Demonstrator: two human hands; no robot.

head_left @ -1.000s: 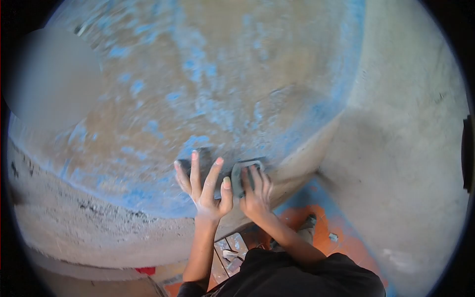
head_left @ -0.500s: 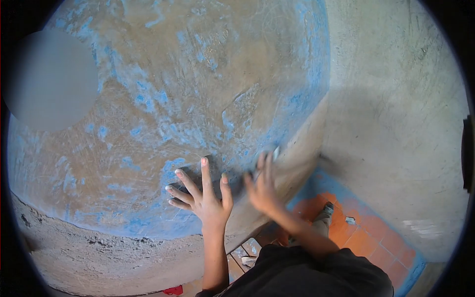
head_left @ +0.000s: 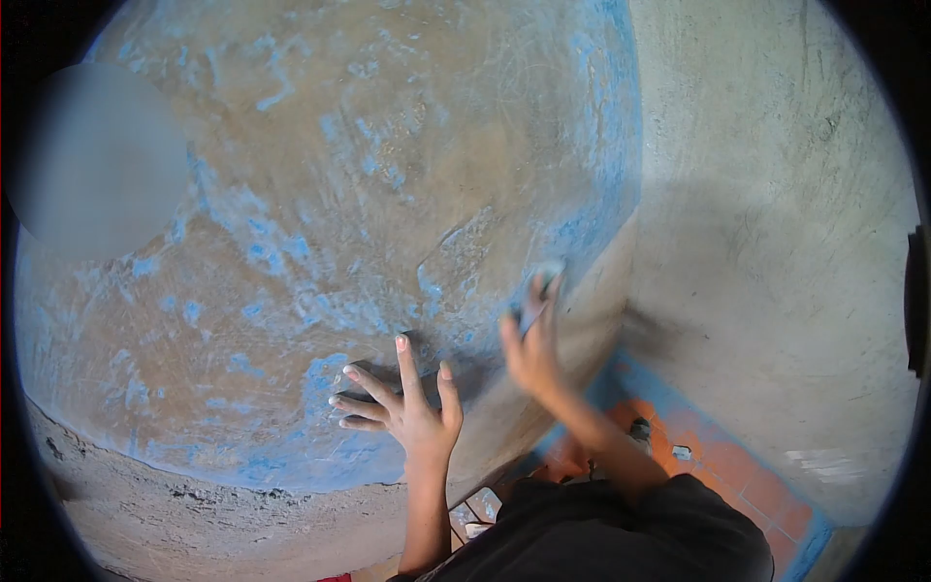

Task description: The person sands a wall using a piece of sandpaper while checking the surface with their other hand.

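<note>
My left hand (head_left: 419, 412) lies with fingers spread on the broad brown plaster surface (head_left: 291, 155), which carries patches of blue paint. Nothing is in that hand. Farther right, my right hand (head_left: 532, 354) is closed around a small flat greyish piece (head_left: 531, 312), held against the surface near its blue right-hand border. Motion blurs the right fingers, and I cannot make out exactly what the piece is. White dust coats the left fingertips.
A bare grey-green wall (head_left: 756, 223) rises on the right. Below it lie orange floor tiles (head_left: 747, 490) with a blue edge and a small pale chip (head_left: 682, 453). A rough plaster edge (head_left: 213, 524) runs along the lower left.
My right hand has moved up and slightly right along the surface with the greyish piece. My left hand stays spread on the plaster; the whole view has shifted slightly.
</note>
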